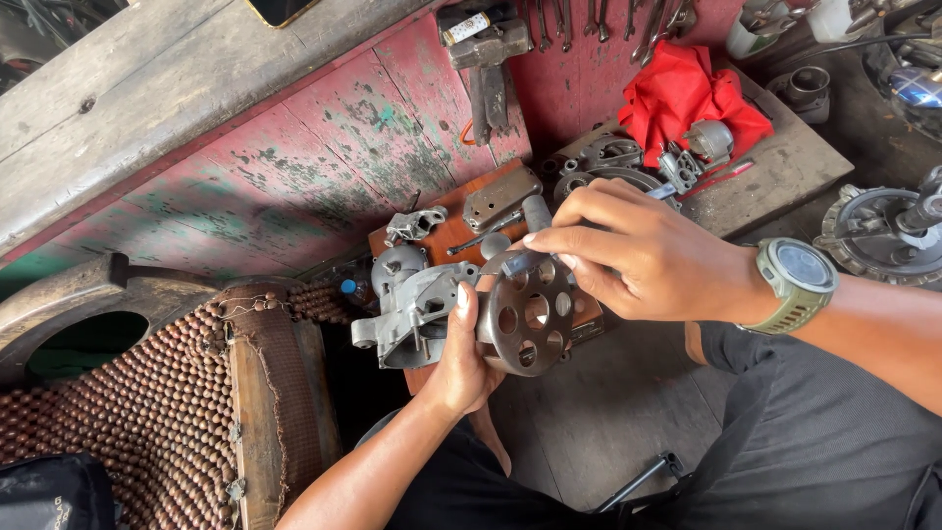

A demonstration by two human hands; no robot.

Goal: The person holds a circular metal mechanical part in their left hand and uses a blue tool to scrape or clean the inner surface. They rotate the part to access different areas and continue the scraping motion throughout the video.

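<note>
My left hand [461, 355] grips a grey cast-metal engine housing [412, 316] from below, its thumb pressed against a round dark disc with several holes [530, 314] mounted on the housing. From the right, my right hand [628, 250] reaches over the disc's top edge, fingertips pinching a small metal part [517, 263] at the rim. A green wristwatch [797, 283] is on that wrist.
A brown board [453, 231] behind holds loose metal parts and a grey bracket [413, 225]. A red cloth [687, 93], gears and wrenches lie at the back right, a hammer [488, 59] on the red plank. A beaded seat cover [147, 412] is at left.
</note>
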